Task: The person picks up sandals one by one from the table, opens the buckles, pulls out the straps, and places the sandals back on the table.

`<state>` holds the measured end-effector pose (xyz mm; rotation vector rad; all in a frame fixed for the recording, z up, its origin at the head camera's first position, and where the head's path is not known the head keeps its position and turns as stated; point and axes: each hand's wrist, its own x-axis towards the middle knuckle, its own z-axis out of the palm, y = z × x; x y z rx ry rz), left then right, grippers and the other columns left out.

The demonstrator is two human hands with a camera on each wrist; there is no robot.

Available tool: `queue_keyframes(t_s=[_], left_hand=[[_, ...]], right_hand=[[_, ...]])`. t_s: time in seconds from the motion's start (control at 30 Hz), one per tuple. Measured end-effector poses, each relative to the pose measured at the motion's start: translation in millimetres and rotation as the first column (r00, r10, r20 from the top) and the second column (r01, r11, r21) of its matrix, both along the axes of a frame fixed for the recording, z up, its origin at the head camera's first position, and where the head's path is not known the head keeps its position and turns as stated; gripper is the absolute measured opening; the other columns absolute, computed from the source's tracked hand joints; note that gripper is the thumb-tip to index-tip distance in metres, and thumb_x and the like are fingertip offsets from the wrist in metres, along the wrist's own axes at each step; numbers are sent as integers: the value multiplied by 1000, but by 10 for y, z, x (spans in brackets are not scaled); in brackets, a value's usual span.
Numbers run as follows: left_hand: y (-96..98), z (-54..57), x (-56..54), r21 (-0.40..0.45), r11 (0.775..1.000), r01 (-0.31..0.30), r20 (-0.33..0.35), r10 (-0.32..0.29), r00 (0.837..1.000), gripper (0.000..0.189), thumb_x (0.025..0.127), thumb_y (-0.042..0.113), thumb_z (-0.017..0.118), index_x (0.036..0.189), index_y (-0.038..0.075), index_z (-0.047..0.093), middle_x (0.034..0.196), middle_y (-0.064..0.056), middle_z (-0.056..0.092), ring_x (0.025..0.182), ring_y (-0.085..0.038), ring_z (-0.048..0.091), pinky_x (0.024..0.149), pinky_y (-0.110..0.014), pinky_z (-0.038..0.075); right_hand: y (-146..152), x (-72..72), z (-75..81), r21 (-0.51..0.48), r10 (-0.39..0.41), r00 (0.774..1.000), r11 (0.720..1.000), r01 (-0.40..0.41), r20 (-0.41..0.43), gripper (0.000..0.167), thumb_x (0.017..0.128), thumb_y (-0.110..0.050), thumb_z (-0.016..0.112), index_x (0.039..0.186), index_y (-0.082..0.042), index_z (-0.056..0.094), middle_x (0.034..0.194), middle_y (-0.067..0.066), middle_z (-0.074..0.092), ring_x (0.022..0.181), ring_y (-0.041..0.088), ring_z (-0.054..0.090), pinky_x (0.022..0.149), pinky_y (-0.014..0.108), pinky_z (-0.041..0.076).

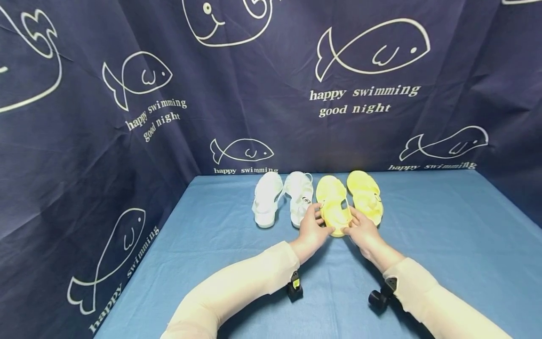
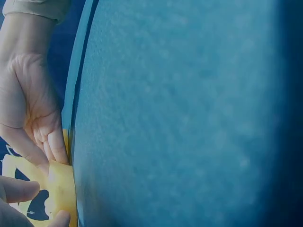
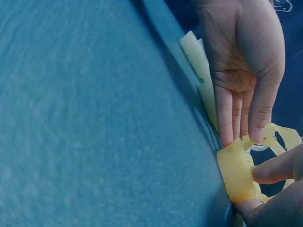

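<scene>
Both hands grip one yellow sandal (image 1: 331,189) from either side near its heel end, toes pointing to the back. My left hand (image 1: 312,234) holds its left edge, fingers along the side and thumb by the heel. On the opposite edge, my right hand (image 1: 365,232) pinches it the same way. Close up in the left wrist view, finger and thumb of the left hand (image 2: 16,196) press on the yellow heel (image 2: 61,189). The right wrist view has the right hand (image 3: 284,189) at the heel (image 3: 234,172), with the left hand (image 3: 241,71) across from it.
The matching yellow sandal (image 1: 364,186) lies just right of the held one. Two white sandals, one left (image 1: 267,197) and one nearer (image 1: 298,195), stand side by side to the left. All are near the back of the blue-covered table (image 1: 457,245), before a dark blue fish-print curtain (image 1: 271,103).
</scene>
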<state>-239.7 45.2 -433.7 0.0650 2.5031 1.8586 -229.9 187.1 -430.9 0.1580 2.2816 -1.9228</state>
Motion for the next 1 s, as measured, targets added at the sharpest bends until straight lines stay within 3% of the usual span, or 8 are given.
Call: queue_keyframes(t_s=[0.27,0.67,1.0], left_hand=[[-29,37,63,15,999,42,25,-42,999,71,80,-3,75,142,11,43,135,-15,55,119,-28,60,88,-31,55],[-82,29,242,74,995,69,78,-75,994,68,81,-1,74,141,14,45,136,-13,55,121,-29,58,91,-34,55],[-111,8,342,78,993,85,75,-91,993,65,83,-1,73,141,14,46,135,-12,55,122,-29,58,92,-35,54]], right_hand=[[42,76,37,-20,29,999,999,-29,13,78,91,9,48,154,0,2,158,28,10,146,40,15,118,48,24],[78,267,37,33,65,998,997,-66,18,77,92,7,50,154,2,4,157,29,15,145,42,20,115,50,28],[101,361,33,58,82,997,995,-82,-4,75,90,9,51,152,7,9,153,33,21,142,42,25,113,46,32]])
